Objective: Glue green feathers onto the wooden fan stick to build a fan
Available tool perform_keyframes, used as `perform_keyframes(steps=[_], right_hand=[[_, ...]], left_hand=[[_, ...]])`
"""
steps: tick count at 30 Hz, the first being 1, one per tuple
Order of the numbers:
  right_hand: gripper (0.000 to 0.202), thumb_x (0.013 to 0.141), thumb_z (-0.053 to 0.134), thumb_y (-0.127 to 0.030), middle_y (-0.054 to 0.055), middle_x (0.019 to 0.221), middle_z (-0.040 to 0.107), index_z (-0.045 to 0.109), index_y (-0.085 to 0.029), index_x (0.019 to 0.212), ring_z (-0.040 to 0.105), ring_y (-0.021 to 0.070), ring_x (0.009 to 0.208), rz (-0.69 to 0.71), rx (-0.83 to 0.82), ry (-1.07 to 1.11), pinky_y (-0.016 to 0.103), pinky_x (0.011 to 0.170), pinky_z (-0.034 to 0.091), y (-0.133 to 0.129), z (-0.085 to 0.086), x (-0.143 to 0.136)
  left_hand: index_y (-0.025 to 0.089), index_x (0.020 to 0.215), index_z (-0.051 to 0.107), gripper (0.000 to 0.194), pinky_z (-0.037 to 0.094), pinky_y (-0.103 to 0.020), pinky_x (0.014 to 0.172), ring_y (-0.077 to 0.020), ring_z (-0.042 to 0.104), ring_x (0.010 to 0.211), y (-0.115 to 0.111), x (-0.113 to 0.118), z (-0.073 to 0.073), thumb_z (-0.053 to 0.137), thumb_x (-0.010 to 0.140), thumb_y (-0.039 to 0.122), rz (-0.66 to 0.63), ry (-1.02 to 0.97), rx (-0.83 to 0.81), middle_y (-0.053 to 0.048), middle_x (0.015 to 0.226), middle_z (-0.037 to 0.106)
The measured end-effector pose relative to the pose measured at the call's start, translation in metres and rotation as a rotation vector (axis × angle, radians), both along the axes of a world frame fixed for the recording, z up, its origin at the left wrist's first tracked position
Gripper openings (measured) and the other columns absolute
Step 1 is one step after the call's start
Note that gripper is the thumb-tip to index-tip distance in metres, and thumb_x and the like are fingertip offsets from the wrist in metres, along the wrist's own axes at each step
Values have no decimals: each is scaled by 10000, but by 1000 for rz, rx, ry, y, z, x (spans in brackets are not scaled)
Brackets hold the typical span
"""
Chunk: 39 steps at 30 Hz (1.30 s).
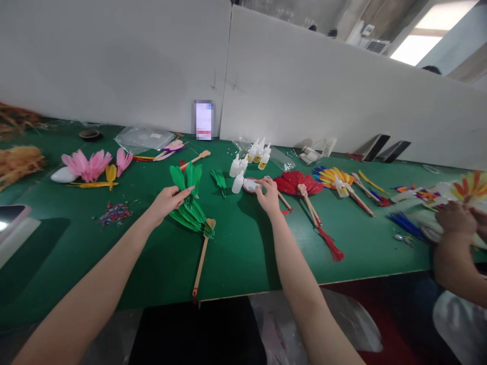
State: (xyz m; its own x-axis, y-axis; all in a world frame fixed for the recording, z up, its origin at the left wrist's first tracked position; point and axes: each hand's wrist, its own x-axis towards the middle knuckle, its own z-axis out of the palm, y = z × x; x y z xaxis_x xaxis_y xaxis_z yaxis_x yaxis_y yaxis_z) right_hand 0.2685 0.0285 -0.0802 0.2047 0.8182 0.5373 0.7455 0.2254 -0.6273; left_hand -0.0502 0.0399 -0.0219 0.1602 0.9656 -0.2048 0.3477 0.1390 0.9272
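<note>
My left hand (pixel 173 198) pinches a bunch of green feathers (pixel 185 177) by its lower end. Just below it lies a green feather fan (pixel 192 217) with a pale wooden handle (pixel 201 261) pointing toward the table's front edge. My right hand (pixel 269 195) has its thumb and fingers closed at the right edge of a small round dish (pixel 249 185) with a white inside and pinkish rim. Between the hands is a smaller bundle of green feathers (pixel 219 181). White glue bottles (pixel 238 182) stand behind the dish.
A red feather fan (pixel 297 183) and a multicoloured fan (pixel 335 177) lie to the right. Pink feathers (pixel 89 165) and scattered colourful bits (pixel 115 214) are at left. A phone (pixel 204 120) leans on the white partition (pixel 304 86). Another person's hands (pixel 456 218) work at far right.
</note>
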Motion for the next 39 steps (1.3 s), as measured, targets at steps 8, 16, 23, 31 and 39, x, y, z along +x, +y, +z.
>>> perform_keyframes(steps=[8,16,23,31,39], right_hand=[[232,739,456,-137,71,887,678,647,-211,846,571,268,955,-17,35,-27,469,938,427,0,4,0],[191,702,447,-105,44,714,641,574,-234,642,568,252,842,-8,103,-15,450,892,450,-2,8,0],[164,688,475,-97,50,779,649,549,-223,613,569,239,888,46,169,49,453,915,423,-6,14,-7],[143,677,517,-120,39,767,639,558,-216,578,580,223,816,142,279,206,452,873,410,-23,44,-43],[193,777,467,-104,11,892,603,577,-222,670,617,167,876,655,192,747,307,684,475,-67,132,-137]], left_hand=[[208,598,286,502,245,-224,474,-61,308,440,1,0,1,652,722,529,-1,8,-4,84,469,326],[206,582,302,478,231,-223,459,-59,295,422,0,-1,1,646,729,504,15,-8,19,84,455,316],[208,572,300,485,215,-225,449,-60,275,421,-2,-1,3,635,717,527,36,-9,68,85,466,274],[208,563,285,516,211,-228,445,-61,273,424,-4,-3,6,629,709,563,25,-34,85,81,469,270],[203,562,314,514,213,-214,418,-55,283,403,0,-5,0,640,688,580,55,-59,97,86,446,285]])
